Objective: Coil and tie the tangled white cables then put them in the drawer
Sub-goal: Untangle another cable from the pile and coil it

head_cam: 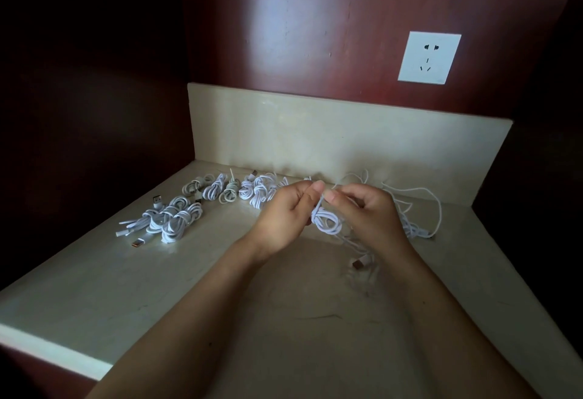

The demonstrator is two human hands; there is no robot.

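White cable coil (326, 223) up off the countertop (176, 288), held between both hands near the middle of the view. Left hand (285, 212) with fingers curled inward, thumb and forefinger pinching the top of the coil at the wrapped waist. Right hand (369, 212) curled the same way, thumb and fingertips pinching a short strand at that same spot, just beside the left thumb. Thumbs close together, almost touching. Loops of the coil hanging down below the fingers, between the two palms. Cannot tell the state of the knot behind the fingertips.

Connector (360, 262) with a coppery tip lying on the stone just below the right wrist; cannot tell which cable it belongs to.

Behind and to the right of the right hand, loose white cables (421, 196) sprawled untied over the surface, near the backsplash (315, 133). Off to the left, tied bundles (172, 220) clustered together, plugs poking out toward the front edge. Beyond those, a back row of bundles (233, 192) along the foot of the backsplash, reaching to just behind the left hand.

Beige stone for counter and backsplash alike. Dark red-brown wood panel (315, 20) above, with a white wall socket (429, 58) at the upper right.
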